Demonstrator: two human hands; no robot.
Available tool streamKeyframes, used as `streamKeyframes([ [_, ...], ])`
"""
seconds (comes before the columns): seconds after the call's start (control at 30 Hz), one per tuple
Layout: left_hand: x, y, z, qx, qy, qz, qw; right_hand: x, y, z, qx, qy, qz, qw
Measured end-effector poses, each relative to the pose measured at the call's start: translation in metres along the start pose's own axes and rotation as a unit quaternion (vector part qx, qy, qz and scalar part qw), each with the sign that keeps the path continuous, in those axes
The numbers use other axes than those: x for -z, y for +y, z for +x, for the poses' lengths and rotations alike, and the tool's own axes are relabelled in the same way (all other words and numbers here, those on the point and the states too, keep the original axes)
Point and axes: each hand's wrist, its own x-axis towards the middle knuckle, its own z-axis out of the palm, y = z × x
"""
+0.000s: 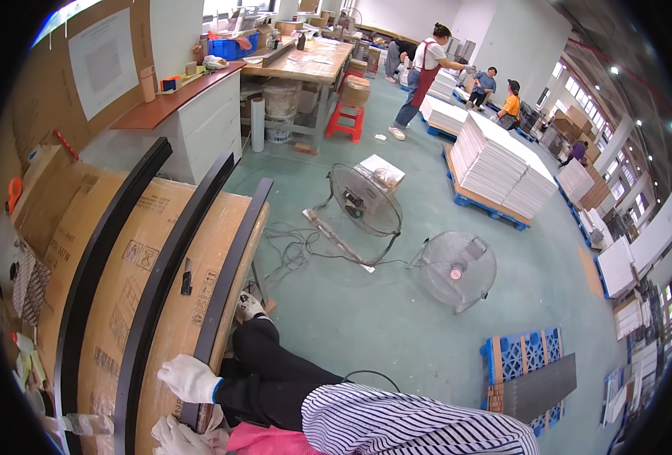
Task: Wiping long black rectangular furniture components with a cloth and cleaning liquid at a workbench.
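Three long dark strips lie side by side over a brown cardboard-covered bench (142,220): a left strip (93,280), a middle strip (160,280) and a thinner right strip (230,277). My right hand (189,378), in a white knit glove with a blue cuff, rests across the near part of the right strip. Its fingers are curled closed, and anything inside them is hidden. Close below, beside the strip's near end, my gloved left hand (184,437) is cut off by the lower edge, its fingers unclear. A dark utility knife (187,279) lies between the middle and right strips.
Clear film (86,425) lies across the left strip's near end. Two floor fans, a farther one (364,199) and a nearer one (457,271), stand right of the bench among loose cables (294,246). Beyond are stacked white panels (499,167), a blue pallet (525,371) and several people.
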Motion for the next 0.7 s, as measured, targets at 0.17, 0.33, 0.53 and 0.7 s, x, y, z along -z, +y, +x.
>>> streamKeyframes([
  [0.17,0.011,-0.044,-0.022,-0.046,0.061,-0.040,0.996,-0.010,0.010,-0.002,0.014,0.045,-0.022,0.999],
  [0.33,0.012,-0.146,-0.080,0.008,0.056,-0.030,0.998,-0.002,0.007,-0.004,-0.010,0.028,-0.035,0.999],
  [0.53,0.002,-0.255,-0.132,-0.134,0.144,0.045,0.979,-0.008,0.008,-0.005,0.001,0.057,-0.038,0.998],
  [0.7,0.004,-0.271,-0.155,0.091,0.194,-0.188,0.958,-0.011,0.008,-0.003,0.004,0.052,-0.041,0.998],
])
